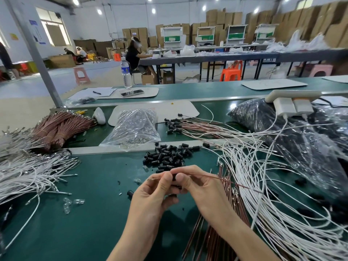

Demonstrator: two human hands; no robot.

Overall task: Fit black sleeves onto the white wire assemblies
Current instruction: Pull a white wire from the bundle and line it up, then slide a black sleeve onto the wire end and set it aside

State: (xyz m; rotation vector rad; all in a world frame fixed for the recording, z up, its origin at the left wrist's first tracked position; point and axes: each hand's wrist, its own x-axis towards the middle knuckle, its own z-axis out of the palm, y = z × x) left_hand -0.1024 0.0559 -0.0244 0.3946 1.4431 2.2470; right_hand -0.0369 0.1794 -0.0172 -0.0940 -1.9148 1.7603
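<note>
White wire assemblies (28, 172) sprawl at left on the green bench (84, 213), the left hand (150, 194) pinches a black sleeve (175, 177) at centre, and the right hand (199, 187) pinches the brown wire (222, 179) running through it.

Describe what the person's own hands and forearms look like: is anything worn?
Both the left hand and right hand are bare: no gloves, rings or watch in view. The left forearm and right forearm are uncovered to the frame's bottom edge; no shirt cuff shows.
</note>
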